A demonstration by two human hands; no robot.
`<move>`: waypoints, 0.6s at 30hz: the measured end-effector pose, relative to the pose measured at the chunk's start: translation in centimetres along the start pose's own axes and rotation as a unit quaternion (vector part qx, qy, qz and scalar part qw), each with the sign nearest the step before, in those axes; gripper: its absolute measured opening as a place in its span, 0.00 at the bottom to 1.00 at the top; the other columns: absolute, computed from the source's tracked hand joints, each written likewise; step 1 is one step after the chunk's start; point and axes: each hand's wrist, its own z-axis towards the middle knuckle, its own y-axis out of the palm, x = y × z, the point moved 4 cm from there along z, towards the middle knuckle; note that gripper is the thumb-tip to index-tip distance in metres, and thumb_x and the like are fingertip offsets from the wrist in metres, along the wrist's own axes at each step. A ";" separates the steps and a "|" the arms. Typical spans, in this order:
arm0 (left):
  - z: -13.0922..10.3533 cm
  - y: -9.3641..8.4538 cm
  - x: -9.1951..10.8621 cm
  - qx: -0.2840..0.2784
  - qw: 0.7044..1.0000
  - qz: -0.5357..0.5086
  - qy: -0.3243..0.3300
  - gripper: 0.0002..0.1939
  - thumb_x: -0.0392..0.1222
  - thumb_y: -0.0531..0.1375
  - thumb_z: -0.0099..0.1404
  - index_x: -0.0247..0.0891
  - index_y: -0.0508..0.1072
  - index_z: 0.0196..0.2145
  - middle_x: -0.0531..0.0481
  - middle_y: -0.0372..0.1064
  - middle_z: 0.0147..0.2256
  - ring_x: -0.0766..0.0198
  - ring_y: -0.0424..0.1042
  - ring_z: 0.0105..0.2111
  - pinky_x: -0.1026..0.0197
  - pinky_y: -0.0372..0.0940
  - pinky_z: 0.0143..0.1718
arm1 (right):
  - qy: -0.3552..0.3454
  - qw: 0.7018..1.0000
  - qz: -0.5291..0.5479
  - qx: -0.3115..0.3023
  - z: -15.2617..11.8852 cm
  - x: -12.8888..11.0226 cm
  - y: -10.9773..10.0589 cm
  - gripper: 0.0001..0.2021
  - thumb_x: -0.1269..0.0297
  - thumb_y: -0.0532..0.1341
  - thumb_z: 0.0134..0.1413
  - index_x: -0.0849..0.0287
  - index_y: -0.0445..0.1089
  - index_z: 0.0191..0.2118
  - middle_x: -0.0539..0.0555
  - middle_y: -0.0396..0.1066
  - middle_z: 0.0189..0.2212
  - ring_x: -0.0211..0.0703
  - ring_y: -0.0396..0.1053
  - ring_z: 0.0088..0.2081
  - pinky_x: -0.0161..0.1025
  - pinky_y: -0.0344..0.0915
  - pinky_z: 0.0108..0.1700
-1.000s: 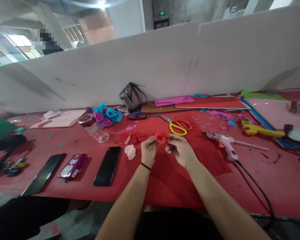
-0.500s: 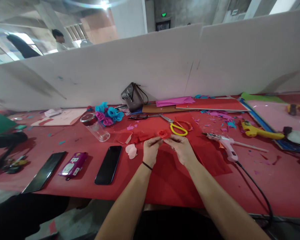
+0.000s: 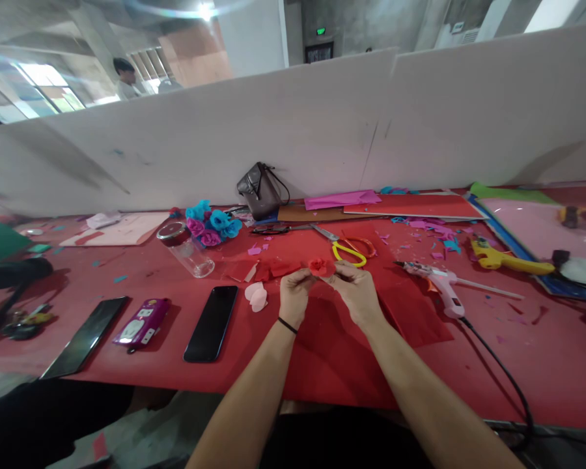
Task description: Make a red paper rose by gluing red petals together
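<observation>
A small red paper flower (image 3: 318, 266) is held between my two hands above the red table. My left hand (image 3: 295, 293), with a dark band at the wrist, pinches its left side. The fingers of my right hand (image 3: 354, 286) close on its right side. Just beyond my right hand lie scissors with yellow handles (image 3: 350, 254). Pale pink paper petals (image 3: 257, 296) rest left of my left hand. Red crepe paper (image 3: 413, 309) spreads to the right, partly under my right forearm.
On the left are a black phone (image 3: 211, 324), a purple device (image 3: 143, 322), a clear jar (image 3: 188, 251) and blue and pink paper flowers (image 3: 213, 225). To the right, a pink glue gun (image 3: 446, 290) trails its cord near a yellow glue gun (image 3: 510, 256). A bag (image 3: 258, 190) leans on the partition.
My right hand has shifted slightly, and the red flower has turned a little between my fingers. The dark shape behind the partition at upper left has mostly left view.
</observation>
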 end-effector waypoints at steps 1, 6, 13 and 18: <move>0.0 0.0 0.0 -0.002 1.000 0.000 0.000 0.05 0.39 0.68 0.43 0.37 0.78 0.22 0.50 0.76 0.25 0.63 0.73 0.27 0.57 0.69 0.40 | 0.000 1.000 -0.001 0.000 0.0 0.0 0.0 0.08 0.56 0.67 0.43 0.53 0.77 0.27 0.49 0.66 0.26 0.39 0.60 0.30 0.36 0.57 0.33; 0.0 0.0 0.1 0.000 1.000 0.003 0.013 0.06 0.40 0.68 0.44 0.37 0.79 0.23 0.49 0.76 0.25 0.62 0.74 0.27 0.55 0.69 0.40 | -0.008 1.000 0.003 0.005 -0.1 0.1 -0.1 0.07 0.56 0.68 0.42 0.52 0.78 0.28 0.49 0.65 0.26 0.39 0.60 0.30 0.36 0.57 0.32; -0.2 0.1 0.5 -0.017 0.999 0.020 0.034 0.06 0.40 0.67 0.45 0.37 0.79 0.24 0.48 0.77 0.27 0.61 0.74 0.29 0.56 0.69 0.40 | -0.013 1.000 -0.007 -0.002 -0.1 0.1 0.0 0.07 0.57 0.67 0.43 0.54 0.76 0.24 0.49 0.64 0.25 0.39 0.59 0.29 0.36 0.56 0.32; -0.1 0.0 0.5 -0.027 0.998 0.026 0.045 0.04 0.38 0.67 0.46 0.37 0.79 0.22 0.48 0.76 0.26 0.63 0.73 0.29 0.59 0.69 0.38 | -0.024 0.999 -0.022 0.000 -0.1 0.2 -0.1 0.07 0.60 0.67 0.44 0.55 0.73 0.22 0.48 0.61 0.25 0.38 0.57 0.28 0.37 0.55 0.31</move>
